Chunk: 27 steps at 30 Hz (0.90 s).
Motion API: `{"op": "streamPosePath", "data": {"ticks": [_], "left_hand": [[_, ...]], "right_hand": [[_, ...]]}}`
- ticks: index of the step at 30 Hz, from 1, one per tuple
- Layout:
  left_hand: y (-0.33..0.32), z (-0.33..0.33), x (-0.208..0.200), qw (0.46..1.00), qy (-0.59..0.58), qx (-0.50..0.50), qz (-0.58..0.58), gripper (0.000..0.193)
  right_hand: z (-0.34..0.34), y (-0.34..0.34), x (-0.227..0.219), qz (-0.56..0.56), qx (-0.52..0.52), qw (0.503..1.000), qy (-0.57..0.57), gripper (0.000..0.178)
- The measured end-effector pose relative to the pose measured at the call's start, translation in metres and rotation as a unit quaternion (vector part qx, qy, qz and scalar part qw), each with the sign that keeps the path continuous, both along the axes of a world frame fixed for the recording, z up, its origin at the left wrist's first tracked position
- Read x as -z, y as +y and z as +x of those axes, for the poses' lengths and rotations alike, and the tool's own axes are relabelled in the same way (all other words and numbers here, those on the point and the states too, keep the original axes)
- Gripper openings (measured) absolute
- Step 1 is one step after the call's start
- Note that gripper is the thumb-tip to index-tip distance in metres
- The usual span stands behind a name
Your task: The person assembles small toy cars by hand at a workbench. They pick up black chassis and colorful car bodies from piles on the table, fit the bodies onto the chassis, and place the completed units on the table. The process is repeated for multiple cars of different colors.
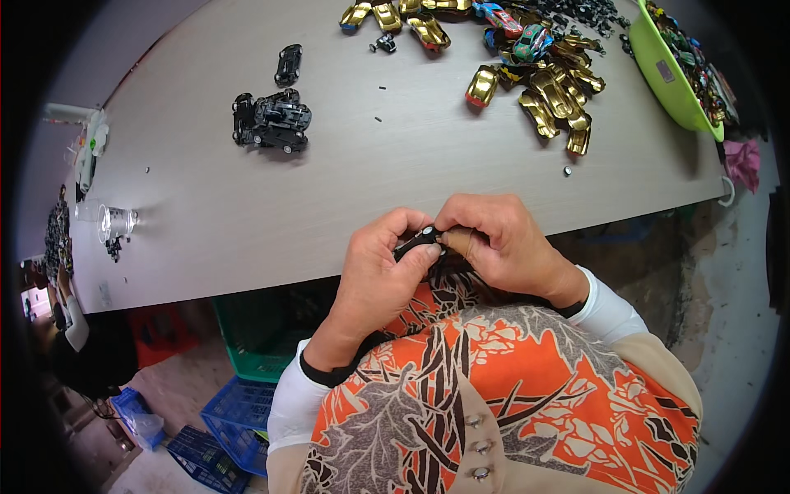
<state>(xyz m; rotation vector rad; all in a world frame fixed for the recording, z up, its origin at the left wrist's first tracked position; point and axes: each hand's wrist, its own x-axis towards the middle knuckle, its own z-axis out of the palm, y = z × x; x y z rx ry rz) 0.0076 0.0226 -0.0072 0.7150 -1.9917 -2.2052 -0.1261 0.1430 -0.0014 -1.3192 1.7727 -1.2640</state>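
Over the table's near edge, my left hand (370, 272) grips a black toy car chassis (416, 240) between thumb and fingers. A pale wheel shows at its right end. My right hand (508, 251) is closed at that same end, fingertips pressed against the chassis by the wheel. Whether a small part sits between them is hidden. Farther left on the table lies a heap of black chassis (276, 122), with a single chassis (288, 66) just beyond it. Gold toy car bodies (553, 92) are piled at the far right.
A lime-green basin (671, 78) full of coloured parts stands at the right edge. Small black parts (584, 15) are heaped at the back. A clear plastic cup (115, 222) sits at the left. Beneath the table are green (247, 346) and blue crates (239, 420).
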Motion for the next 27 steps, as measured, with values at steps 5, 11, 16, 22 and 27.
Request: {"op": "streamPosePath", "data": {"ticks": [5, 11, 16, 22, 27], "left_hand": [[-0.007, -0.002, -0.006, 0.990, -0.028, -0.015, 0.138, 0.020], [-0.014, -0.002, -0.003, 0.985, -0.016, -0.039, 0.170, 0.028], [-0.014, -0.001, 0.006, 0.971, 0.037, -0.104, 0.214, 0.033], [-0.012, -0.004, 0.005, 0.958, 0.046, -0.139, 0.246, 0.023], [-0.013, -0.003, 0.001, 0.952, 0.045, -0.135, 0.271, 0.021]], "right_hand": [[-0.004, 0.003, 0.013, 0.013, 0.025, 0.975, -0.219, 0.005], [-0.013, 0.007, 0.014, -0.018, 0.097, 0.931, -0.350, 0.011], [-0.012, 0.006, 0.005, 0.000, 0.065, 0.973, -0.221, 0.011], [-0.010, 0.005, 0.007, 0.025, -0.011, 0.984, -0.175, 0.010], [-0.008, 0.003, 0.007, 0.014, 0.006, 0.978, -0.207, 0.012]]}}
